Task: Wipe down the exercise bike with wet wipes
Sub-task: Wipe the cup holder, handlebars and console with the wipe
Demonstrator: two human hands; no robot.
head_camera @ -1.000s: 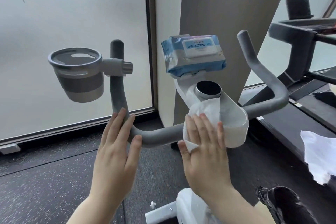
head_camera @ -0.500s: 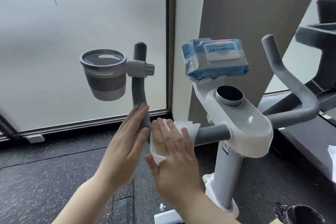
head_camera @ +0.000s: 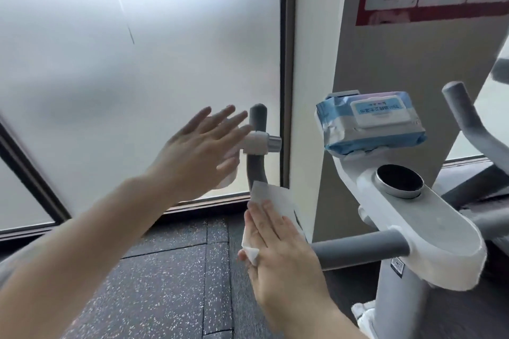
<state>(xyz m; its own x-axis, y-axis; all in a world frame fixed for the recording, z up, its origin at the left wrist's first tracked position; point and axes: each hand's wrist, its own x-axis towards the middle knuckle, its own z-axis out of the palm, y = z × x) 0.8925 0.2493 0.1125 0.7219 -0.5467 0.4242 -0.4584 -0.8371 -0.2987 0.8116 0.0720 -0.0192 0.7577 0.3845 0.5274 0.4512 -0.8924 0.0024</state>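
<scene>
Head view: the exercise bike (head_camera: 429, 228) stands to the right of my hands, its grey handlebar (head_camera: 358, 249) running left from the console, then bending upward. My right hand (head_camera: 278, 253) lies flat, fingers straight and together, pressing the wet wipe (head_camera: 272, 198) on that bend. My left hand (head_camera: 198, 157) hovers above, fingers spread, covering the cup holder. The wipes pack (head_camera: 371, 121) sits up right.

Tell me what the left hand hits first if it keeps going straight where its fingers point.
Probably the white clamp on the upright grey padded handlebar: the left hand's straight fingers already overlap it, though depth is unclear.
</scene>
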